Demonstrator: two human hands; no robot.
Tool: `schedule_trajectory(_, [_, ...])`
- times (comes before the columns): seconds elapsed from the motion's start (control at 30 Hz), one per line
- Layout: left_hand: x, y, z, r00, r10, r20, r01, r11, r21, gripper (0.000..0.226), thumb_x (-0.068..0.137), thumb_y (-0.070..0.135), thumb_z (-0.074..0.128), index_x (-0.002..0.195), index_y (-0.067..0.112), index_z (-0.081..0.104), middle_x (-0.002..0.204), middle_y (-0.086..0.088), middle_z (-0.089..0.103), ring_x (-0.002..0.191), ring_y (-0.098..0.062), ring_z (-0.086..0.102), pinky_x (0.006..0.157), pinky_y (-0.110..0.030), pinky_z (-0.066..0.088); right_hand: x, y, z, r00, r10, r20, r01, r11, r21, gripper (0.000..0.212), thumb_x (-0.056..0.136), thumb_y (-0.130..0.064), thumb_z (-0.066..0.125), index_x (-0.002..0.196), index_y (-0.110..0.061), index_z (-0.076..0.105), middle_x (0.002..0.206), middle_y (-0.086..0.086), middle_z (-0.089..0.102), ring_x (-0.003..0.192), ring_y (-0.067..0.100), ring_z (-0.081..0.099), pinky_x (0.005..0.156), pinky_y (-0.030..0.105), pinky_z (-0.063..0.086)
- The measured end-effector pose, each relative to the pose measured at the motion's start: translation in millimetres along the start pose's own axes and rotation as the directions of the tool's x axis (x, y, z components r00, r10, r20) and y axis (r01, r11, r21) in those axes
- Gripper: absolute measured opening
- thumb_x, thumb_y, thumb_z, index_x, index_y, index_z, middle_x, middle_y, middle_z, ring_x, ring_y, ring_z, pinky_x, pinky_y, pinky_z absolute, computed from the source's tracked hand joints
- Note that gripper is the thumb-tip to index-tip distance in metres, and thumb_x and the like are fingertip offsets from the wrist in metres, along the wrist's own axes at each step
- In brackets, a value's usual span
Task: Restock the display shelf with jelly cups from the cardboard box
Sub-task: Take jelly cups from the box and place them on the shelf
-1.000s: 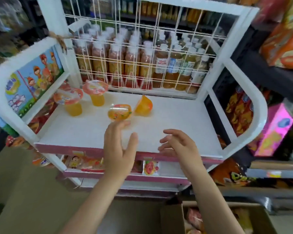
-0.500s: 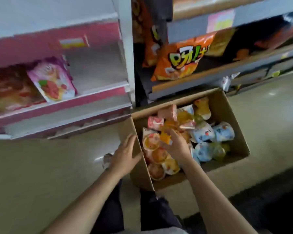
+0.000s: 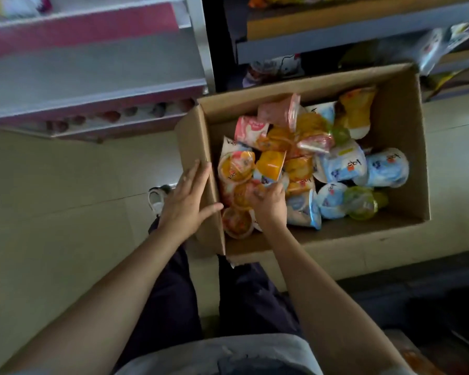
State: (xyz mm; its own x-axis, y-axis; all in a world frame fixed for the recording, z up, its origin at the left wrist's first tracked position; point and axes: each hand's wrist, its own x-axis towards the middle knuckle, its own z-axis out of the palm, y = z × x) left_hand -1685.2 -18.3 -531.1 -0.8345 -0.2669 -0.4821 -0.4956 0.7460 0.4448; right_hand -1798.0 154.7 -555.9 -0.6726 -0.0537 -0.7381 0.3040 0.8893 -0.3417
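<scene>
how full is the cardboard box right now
Partly full. Jelly cups are heaped across the bottom of the cardboard box, below bare walls. How many layers deep they go cannot be told.

I'm in a small shop, snack aisle by the look of it. At 11 o'clock there's a white display shelf point(image 3: 92, 85) with pink edge strips, the kind made for kids' treats. At 1 o'clock a dark metal rack point(image 3: 349, 31) runs along with price-strip rails and packaged snacks point(image 3: 274, 67) tucked on its bottom tier. Right ahead at 12 to 1 o'clock sits an open cardboard box point(image 3: 401, 109) of stock on the pale tiled floor point(image 3: 65, 198), full of sealed jelly cups point(image 3: 341, 166) in orange, pink, blue and green.
</scene>
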Motion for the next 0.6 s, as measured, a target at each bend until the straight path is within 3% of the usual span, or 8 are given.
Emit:
schedule_trajectory(0.1, [-1,3,0,1.000,-0.006,-0.010,0.006,1.000,0.002,0.095,0.084,0.070,0.041,0.155,0.037,-0.012,0.167,-0.001,-0.002,0.152,-0.024,0.013,0.114,-0.047,0.034,3,13,3,0.998,-0.030,0.058,0.029,1.000,0.005,0.030,0.098,-0.035,0.055,0.098,-0.007,0.065,0.110,0.018,0.062,0.098,0.030,0.059,0.073,0.029,0.036])
schedule_trajectory(0.2, [-2,5,-2,1.000,-0.026,0.013,0.026,1.000,-0.003,0.097,0.087,0.065,0.049,0.157,0.035,-0.010,0.167,-0.002,0.000,0.152,-0.025,0.012,0.116,-0.048,0.032,4,17,-1,0.989,-0.114,0.089,0.114,0.993,0.006,0.042,0.096,-0.033,0.058,0.058,-0.024,0.044,0.089,0.012,0.053,0.084,0.023,0.049,0.069,0.028,0.033])
schedule_trajectory(0.33, [-4,21,-15,0.996,-0.086,0.030,0.086,0.996,-0.026,0.093,0.088,0.063,0.054,0.159,0.032,0.002,0.166,-0.005,0.009,0.151,-0.028,0.015,0.116,-0.050,0.033,-14,8,-32,0.973,-0.150,0.174,0.127,0.983,0.134,0.031,0.096,-0.033,0.060,0.071,-0.014,0.061,0.075,0.001,0.059,0.079,0.021,0.058,0.063,0.028,0.044])
schedule_trajectory(0.4, [-7,38,-28,0.984,-0.177,0.031,0.180,0.968,-0.178,0.081,0.086,0.067,0.054,0.154,0.028,0.030,0.155,-0.002,0.034,0.142,-0.023,0.034,0.108,-0.039,0.041,-29,3,-53,0.952,-0.153,0.266,0.050,0.932,0.359,0.024,0.096,-0.034,0.062,0.092,-0.013,0.072,0.085,0.002,0.068,0.088,0.024,0.067,0.082,0.037,0.057])
schedule_trajectory(0.47, [-13,58,-43,0.954,-0.273,0.122,0.296,0.803,-0.517,0.065,0.080,0.073,0.059,0.131,0.032,0.057,0.126,0.010,0.058,0.117,-0.013,0.057,0.090,-0.023,0.047,-47,-8,-73,0.907,-0.255,0.336,0.029,0.833,0.552,0.019,0.097,-0.031,0.061,0.100,-0.020,0.076,0.098,0.000,0.075,0.099,0.021,0.070,0.093,0.040,0.057])
schedule_trajectory(0.5, [-15,67,-48,0.937,-0.284,0.206,0.345,0.638,-0.689,0.055,0.078,0.073,0.063,0.119,0.037,0.061,0.118,0.012,0.064,0.107,-0.011,0.064,0.084,-0.022,0.050,-55,-16,-80,0.876,-0.319,0.362,0.035,0.790,0.612,0.019,0.099,-0.028,0.059,0.101,-0.018,0.075,0.100,0.000,0.076,0.102,0.019,0.070,0.093,0.038,0.057])
schedule_trajectory(0.57, [-18,76,-51,0.908,-0.235,0.346,0.410,0.326,-0.852,0.037,0.080,0.055,0.073,0.112,0.043,0.059,0.115,0.005,0.070,0.097,-0.014,0.071,0.079,-0.030,0.058,-64,-34,-84,0.823,-0.409,0.394,0.075,0.766,0.638,0.021,0.100,-0.022,0.056,0.103,-0.012,0.073,0.096,-0.002,0.076,0.099,0.016,0.071,0.086,0.031,0.058])
schedule_trajectory(0.6, [-18,76,-50,0.911,-0.224,0.347,0.398,0.243,-0.885,0.041,0.080,0.042,0.077,0.116,0.043,0.057,0.115,0.003,0.071,0.097,-0.016,0.072,0.079,-0.035,0.060,-65,-42,-83,0.812,-0.427,0.399,0.104,0.777,0.621,0.021,0.100,-0.022,0.056,0.103,-0.010,0.072,0.094,-0.003,0.076,0.095,0.014,0.071,0.081,0.029,0.059])
